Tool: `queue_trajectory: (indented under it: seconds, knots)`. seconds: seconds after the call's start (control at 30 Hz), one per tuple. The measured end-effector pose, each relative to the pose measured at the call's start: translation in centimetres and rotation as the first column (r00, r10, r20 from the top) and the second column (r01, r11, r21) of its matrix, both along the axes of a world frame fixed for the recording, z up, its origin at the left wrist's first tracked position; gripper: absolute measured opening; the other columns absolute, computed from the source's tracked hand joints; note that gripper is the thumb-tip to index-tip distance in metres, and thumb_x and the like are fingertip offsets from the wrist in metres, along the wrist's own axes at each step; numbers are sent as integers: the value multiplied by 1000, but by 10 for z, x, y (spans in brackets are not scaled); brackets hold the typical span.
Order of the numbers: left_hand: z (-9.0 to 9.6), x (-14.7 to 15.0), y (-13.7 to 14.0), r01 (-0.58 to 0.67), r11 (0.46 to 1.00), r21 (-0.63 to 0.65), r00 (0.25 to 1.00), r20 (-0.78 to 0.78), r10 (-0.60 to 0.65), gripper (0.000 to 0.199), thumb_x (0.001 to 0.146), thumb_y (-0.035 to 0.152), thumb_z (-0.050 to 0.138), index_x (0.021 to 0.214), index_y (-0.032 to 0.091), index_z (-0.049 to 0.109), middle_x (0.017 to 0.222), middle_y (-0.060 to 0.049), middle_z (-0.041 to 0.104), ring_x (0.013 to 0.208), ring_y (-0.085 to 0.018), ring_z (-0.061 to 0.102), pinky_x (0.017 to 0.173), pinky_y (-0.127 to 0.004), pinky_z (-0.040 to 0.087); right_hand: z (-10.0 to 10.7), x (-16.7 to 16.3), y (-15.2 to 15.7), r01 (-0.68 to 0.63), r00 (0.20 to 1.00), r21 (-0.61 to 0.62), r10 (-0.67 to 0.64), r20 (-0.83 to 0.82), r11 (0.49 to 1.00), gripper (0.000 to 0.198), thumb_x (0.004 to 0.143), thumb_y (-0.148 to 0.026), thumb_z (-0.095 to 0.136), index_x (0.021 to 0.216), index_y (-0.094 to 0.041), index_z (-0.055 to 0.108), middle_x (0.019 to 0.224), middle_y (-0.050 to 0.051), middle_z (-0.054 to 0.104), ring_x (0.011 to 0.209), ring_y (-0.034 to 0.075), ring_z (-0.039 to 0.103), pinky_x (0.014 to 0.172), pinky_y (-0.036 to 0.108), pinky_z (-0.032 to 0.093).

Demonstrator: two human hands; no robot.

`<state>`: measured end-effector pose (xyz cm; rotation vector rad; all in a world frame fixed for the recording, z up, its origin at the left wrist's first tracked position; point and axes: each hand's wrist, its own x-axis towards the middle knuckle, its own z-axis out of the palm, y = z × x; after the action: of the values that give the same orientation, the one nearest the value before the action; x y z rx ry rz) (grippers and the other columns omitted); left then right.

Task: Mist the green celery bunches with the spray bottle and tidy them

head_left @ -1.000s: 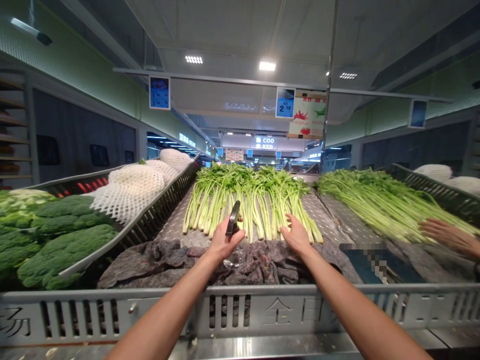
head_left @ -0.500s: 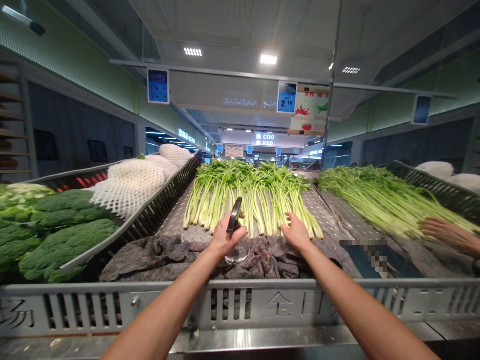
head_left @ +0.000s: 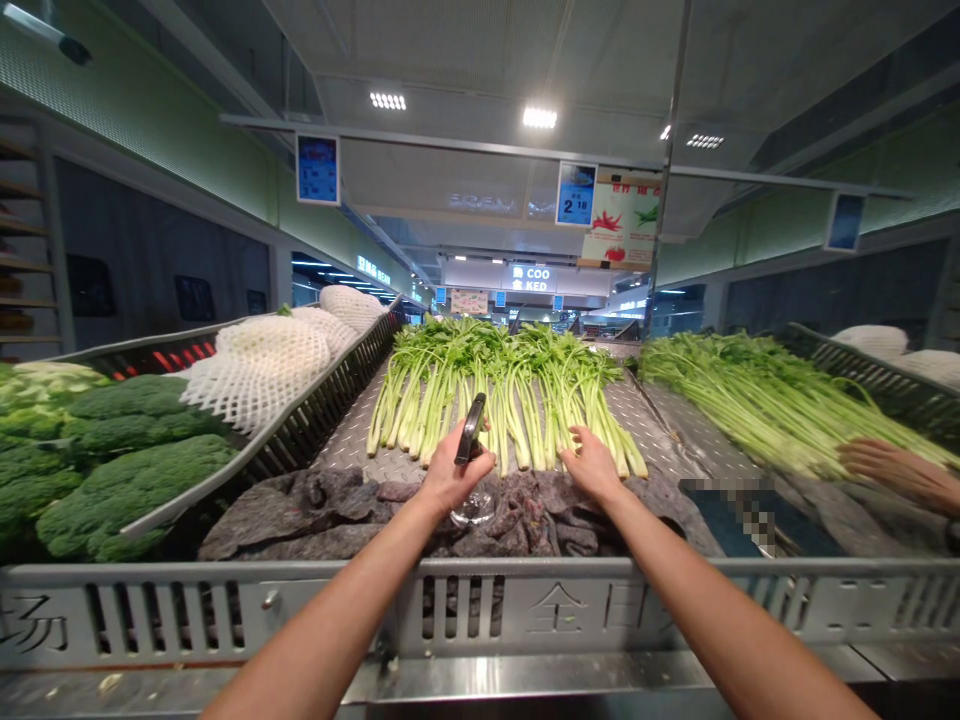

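Note:
My left hand [head_left: 450, 478] is closed round a spray bottle with a black trigger head [head_left: 471, 428]. Its clear bottom shows below my palm, above a rumpled dark grey cloth [head_left: 300, 515]. In front of both hands lies a wide row of celery [head_left: 517, 400], leafy tops pointing away and pale stalk ends toward me. My right hand [head_left: 592, 468] is at the stalk ends on the right, thumb and fingers apart and slightly curved. It holds nothing that I can see; whether the fingertips touch the stalks, I cannot tell.
Broccoli [head_left: 135, 490] and white net-wrapped produce [head_left: 262, 365] sit left, behind a dark slatted divider [head_left: 315, 410]. A grey slotted rail [head_left: 315, 610] runs along the front. The mirror on the right reflects celery [head_left: 765, 400] and a hand. Price signs [head_left: 576, 195] hang overhead.
Almost nothing differs. Both hands, the spray bottle and the celery keep their places; the view has shifted only very slightly.

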<state>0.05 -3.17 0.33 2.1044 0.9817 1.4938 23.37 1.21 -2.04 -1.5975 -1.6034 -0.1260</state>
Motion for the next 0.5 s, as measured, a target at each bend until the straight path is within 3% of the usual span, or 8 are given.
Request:
queue_trajectory:
  seconds: [0.5]
  knots:
    - [2, 5, -4, -28, 1000, -13, 998, -55, 28, 34, 65, 23, 51, 98, 17, 49, 63, 4, 53, 58, -11, 51, 59, -24, 40, 0, -2, 1, -23, 998, 3, 23, -50, 1000, 42, 68, -23, 45, 109, -14, 47, 100, 10, 56, 81, 17, 55, 72, 27, 42]
